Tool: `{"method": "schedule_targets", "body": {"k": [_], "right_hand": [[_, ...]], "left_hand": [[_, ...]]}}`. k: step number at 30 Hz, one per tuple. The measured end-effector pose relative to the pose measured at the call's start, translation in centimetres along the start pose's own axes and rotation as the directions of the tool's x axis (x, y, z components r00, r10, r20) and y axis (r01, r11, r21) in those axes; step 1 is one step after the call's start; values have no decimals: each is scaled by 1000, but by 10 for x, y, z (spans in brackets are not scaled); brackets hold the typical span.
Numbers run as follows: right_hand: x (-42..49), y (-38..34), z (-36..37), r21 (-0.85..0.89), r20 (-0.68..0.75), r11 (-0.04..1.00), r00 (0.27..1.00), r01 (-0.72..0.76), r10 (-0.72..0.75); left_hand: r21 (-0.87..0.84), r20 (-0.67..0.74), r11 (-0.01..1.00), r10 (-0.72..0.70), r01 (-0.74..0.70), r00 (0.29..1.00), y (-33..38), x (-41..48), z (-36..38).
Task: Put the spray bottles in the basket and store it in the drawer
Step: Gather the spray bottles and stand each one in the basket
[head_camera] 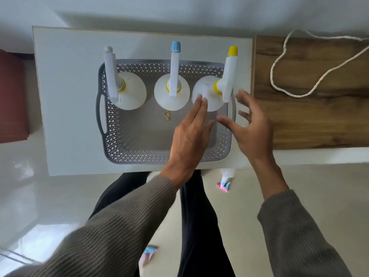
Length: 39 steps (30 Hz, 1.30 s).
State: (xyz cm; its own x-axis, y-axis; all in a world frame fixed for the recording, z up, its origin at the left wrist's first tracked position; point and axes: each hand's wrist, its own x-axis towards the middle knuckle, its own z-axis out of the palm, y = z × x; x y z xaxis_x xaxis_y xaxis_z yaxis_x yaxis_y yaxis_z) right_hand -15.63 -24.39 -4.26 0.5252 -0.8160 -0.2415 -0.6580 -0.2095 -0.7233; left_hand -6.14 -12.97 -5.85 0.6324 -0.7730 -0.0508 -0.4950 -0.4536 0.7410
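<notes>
The left hand's fingers [200, 102] are stretched flat and together, their tips touching the shoulder of the yellow-nozzled bottle [207, 94], gripping nothing. The right hand [253, 128] hovers just to the right of that bottle, its fingers spread wide and empty, near the basket's right rim. So the bottle lies between the two hands, ahead of the fingertips, with the left hand the nearer. It stands at the right end of a row of three spray bottles in the far half of the grey basket [119, 136]; the blue-nozzled bottle [172, 92] is in the middle and the white-nozzled bottle [129, 92] at the left. All three sprayer heads point away from the person. The basket sits on the white counter [67, 96], its long side running left to right, a handle showing at the left end. With all three bottles in, carrying the basket to the drawer looks next; no drawer shows.
</notes>
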Motion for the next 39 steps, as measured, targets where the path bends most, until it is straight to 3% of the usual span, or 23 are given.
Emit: {"method": "schedule_targets", "body": {"k": [4, 8, 14, 18, 22, 26, 29, 34, 39], "right_hand": [[-56, 13, -9, 19, -213, 993, 970, -118, 119], [-120, 31, -6, 31, -387, 965, 887, -261, 252], [-206, 58, 12, 55, -389, 909, 829, -414, 401], [-247, 102, 15, 23, -163, 817, 804, -576, 571], [-275, 169, 17, -71, -32, 778, 781, -624, 623], [-294, 235, 19, -88, 18, 736, 738, -671, 675], [-307, 281, 24, -136, 94, 705, 700, -696, 708], [-316, 347, 46, -257, 205, 708, 679, -658, 705], [-300, 411, 82, -220, 221, 686, 649, -694, 728]], "left_hand": [[-39, 54, 995, 96, -94, 994, -2, -43, -15], [-61, 188, 927, 374, -370, 908, -15, -80, -16], [-85, 444, 770, 597, -632, 668, -22, -128, 18], [-137, 587, 642, 666, -754, 461, -18, -153, 64], [-123, 734, 583, 598, -803, 322, -9, -172, 118], [-59, 893, 528, 408, -847, 193, -2, -183, 176], [-18, 952, 430, 285, -903, 116, 3, -184, 223], [10, 988, 212, 146, -977, 42, 3, -177, 308], [-25, 998, 62, 57, -998, -22, -25, -173, 395]]}}
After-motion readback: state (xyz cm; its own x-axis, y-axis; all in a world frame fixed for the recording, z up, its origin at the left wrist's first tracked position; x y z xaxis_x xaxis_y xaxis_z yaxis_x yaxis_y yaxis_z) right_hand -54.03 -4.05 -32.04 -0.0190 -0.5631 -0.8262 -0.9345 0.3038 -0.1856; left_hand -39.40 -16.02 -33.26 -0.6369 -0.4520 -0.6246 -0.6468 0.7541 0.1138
